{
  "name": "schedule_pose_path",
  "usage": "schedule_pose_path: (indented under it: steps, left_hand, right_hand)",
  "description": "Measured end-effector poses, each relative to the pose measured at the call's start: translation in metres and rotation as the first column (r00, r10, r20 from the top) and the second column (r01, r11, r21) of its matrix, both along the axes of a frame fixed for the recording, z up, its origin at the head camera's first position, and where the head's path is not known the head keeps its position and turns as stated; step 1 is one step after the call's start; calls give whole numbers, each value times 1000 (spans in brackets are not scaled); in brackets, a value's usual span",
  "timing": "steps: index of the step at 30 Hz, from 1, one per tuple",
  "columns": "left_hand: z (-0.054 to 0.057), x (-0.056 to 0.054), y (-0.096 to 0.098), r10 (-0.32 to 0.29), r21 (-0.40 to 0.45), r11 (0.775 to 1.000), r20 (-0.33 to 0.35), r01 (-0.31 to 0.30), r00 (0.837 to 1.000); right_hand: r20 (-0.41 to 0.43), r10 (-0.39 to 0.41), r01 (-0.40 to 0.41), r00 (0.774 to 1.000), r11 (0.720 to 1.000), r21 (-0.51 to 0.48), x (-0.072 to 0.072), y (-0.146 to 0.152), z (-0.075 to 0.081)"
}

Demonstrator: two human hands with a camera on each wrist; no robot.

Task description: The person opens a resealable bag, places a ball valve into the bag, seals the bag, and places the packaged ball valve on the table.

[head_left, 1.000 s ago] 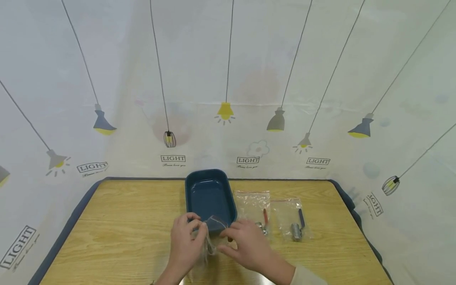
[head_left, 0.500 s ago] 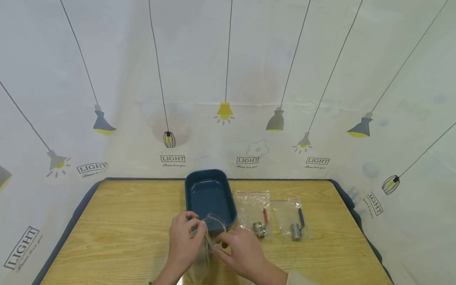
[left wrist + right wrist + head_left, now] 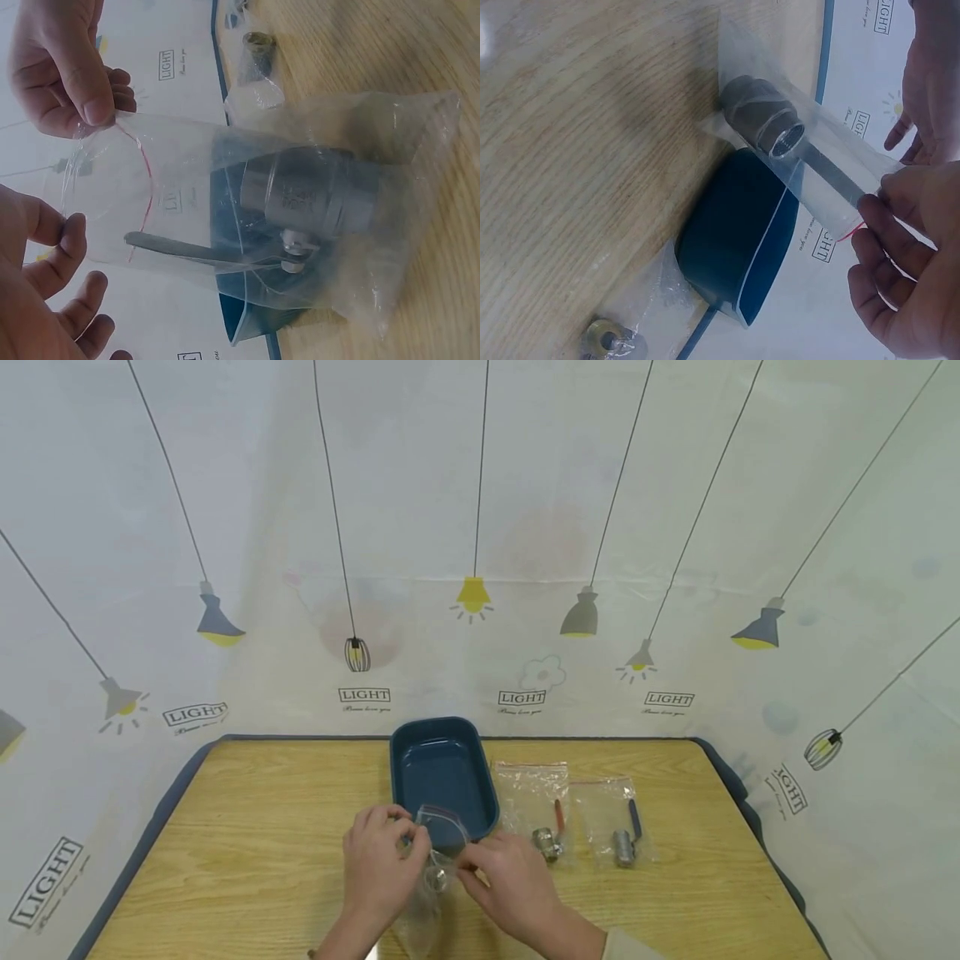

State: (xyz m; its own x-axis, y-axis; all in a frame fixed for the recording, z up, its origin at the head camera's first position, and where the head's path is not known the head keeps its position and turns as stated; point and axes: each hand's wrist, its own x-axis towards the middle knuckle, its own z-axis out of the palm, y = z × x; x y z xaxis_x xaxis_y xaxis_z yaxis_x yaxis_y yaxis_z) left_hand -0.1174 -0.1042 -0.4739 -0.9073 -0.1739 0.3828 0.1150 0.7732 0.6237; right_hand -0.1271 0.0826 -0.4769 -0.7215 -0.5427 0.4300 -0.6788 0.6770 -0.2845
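Note:
A clear zip bag point(image 3: 180, 176) with a red seal line hangs between my two hands. Inside it lies a steel ball valve point(image 3: 307, 187), whose long flat lever point(image 3: 187, 251) points toward the bag's mouth. My left hand point(image 3: 382, 864) pinches one side of the mouth between thumb and forefinger. On the opposite side, my right hand point(image 3: 510, 881) pinches the rim with its thumb and fingers, the mouth spread between the hands. The right wrist view shows the threaded end of the valve point(image 3: 761, 116) through the film.
A deep blue tray point(image 3: 487, 777) stands just beyond the hands. To its right lie two more zip bags: one with a red-handled ball valve point(image 3: 546, 843), one with a blue-handled grey valve point(image 3: 624, 847). A printed cloth backdrop point(image 3: 420, 527) rises behind the wooden table point(image 3: 247, 843).
Both hands have shifted slightly left with the bag. The bag's mouth has spread into a wider arc, and the red-handled valve beside the right hand has come fully into view.

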Motion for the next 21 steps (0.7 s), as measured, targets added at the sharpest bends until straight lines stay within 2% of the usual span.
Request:
schedule_pose_path:
  steps: [4,11,13,17,19,21]
  left_hand:
    - [-3,0,-4,1,2,1000,24,-1,1000]
    - [-4,1,-10,1,13,1000,125,-3,992]
    - [-5,0,-12,5,14,1000,122,-7,992]
    - [-8,-3,-21,7,58,998,55,-10,998]
    - [-10,-6,-30,-20,105,994,56,14,998]
    - [-14,-11,-39,-84,167,984,103,66,991]
  right_hand:
    - [-50,12,-12,999,1000,1,0,0,1]
    - [-110,51,-53,993,999,-12,0,-2,3]
    - [-120,54,-56,991,998,-12,0,-3,3]
    - [-144,57,-59,988,998,-15,0,-3,2]
    - [-149,62,-66,987,998,-16,-1,-3,2]
    - [-148,69,-72,987,997,-16,-1,-2,2]
